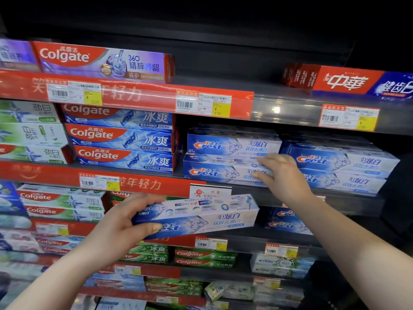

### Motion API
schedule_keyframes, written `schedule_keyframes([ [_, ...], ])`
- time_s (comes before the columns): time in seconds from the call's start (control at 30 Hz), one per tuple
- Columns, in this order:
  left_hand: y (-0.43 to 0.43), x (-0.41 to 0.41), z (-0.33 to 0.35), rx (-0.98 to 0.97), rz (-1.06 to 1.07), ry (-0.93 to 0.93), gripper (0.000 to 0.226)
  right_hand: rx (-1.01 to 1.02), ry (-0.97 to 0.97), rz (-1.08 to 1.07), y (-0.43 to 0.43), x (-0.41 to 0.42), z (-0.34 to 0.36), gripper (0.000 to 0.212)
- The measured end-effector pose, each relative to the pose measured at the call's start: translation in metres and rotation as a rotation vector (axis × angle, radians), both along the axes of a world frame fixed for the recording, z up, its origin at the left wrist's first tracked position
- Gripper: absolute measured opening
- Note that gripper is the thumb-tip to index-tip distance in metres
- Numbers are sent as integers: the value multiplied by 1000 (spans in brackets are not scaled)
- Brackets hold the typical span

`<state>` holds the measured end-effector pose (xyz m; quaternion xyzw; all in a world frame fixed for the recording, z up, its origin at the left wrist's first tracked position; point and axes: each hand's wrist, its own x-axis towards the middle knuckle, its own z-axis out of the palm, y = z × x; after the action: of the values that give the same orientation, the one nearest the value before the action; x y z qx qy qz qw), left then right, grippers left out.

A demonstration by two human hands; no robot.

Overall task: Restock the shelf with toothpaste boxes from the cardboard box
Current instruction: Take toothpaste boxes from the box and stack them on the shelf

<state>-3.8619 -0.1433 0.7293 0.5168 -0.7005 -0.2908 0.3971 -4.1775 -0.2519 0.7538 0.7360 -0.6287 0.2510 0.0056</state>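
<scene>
Left of the Crest stack (pixel 232 145), on the same shelf (pixel 250 191), three blue Colgate boxes (pixel 125 139) lie piled flat, long sides facing out. Below the stack and a little to its left, in front of the shelf edge, my left hand (pixel 125 222) grips a toothpaste box (pixel 201 217) by its left end: thumb across the front face, fingers curled over the top. That box lies lengthwise, tilted slightly up toward the right, clear of the shelf. The Crest stack is two boxes high. At the stack's right end my right hand (pixel 283 175) pinches the lower Crest box (pixel 212 173), forefinger on its top face, thumb on its front, the other fingers curled in. Just right of the stack, partly behind that hand, sits a second Crest pile (pixel 344 168), also two high. Above and right of the stack, one shelf up, lies a red Zhonghua box (pixel 348 82)
</scene>
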Motion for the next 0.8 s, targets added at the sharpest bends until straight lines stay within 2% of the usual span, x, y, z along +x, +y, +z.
schedule_keyframes([
  [0.1, 0, 0, 0, 0, 1, 7, 66, -21, 50, -11, 1, -1, 1, 49],
  [0.37, -8, -1, 7, 3, 3, 48, 50, 42, 37, 65, 1, -5, 9, 49],
  [0.47, -18, -6, 17, -9, 3, 66, 47, 61, -36, 79, 5, -12, 16, 47],
  [0.57, -34, -17, 33, -28, -39, 130, 49, -57, -116, 47, 13, -26, 23, 34],
  [0.63, -47, -28, 46, -54, -72, 133, 41, -110, -160, 10, 19, -35, 30, 28],
  [0.8, -87, -57, 73, -103, -118, 35, 42, -134, -154, -48, 30, -54, 38, 24],
])
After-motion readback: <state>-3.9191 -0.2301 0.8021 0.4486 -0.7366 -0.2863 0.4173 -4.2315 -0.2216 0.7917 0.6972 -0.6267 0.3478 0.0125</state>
